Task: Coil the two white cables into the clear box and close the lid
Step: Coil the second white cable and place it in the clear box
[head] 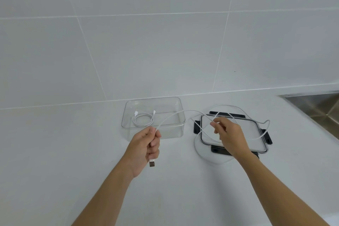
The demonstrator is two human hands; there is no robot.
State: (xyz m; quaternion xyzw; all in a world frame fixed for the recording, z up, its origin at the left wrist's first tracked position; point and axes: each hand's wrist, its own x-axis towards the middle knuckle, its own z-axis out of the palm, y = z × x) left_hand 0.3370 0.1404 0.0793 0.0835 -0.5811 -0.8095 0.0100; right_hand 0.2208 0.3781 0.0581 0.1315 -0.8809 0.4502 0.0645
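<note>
The clear box (126, 113) stands open on the white counter, with one white cable (143, 119) coiled inside at its left. My left hand (146, 145) is closed around the second white cable (183, 112) near its USB plug (152, 163), which hangs below my fist. From there that cable arcs right to my right hand (229, 137), which pinches it above the lid (256, 134). The rest of the cable lies in loose loops over and around the lid. The lid is clear with black latches and lies flat to the right of the box.
A tiled wall rises right behind the box. A steel sink (319, 106) is set into the counter at the far right. White counter surface (73, 152) stretches to the left and towards me.
</note>
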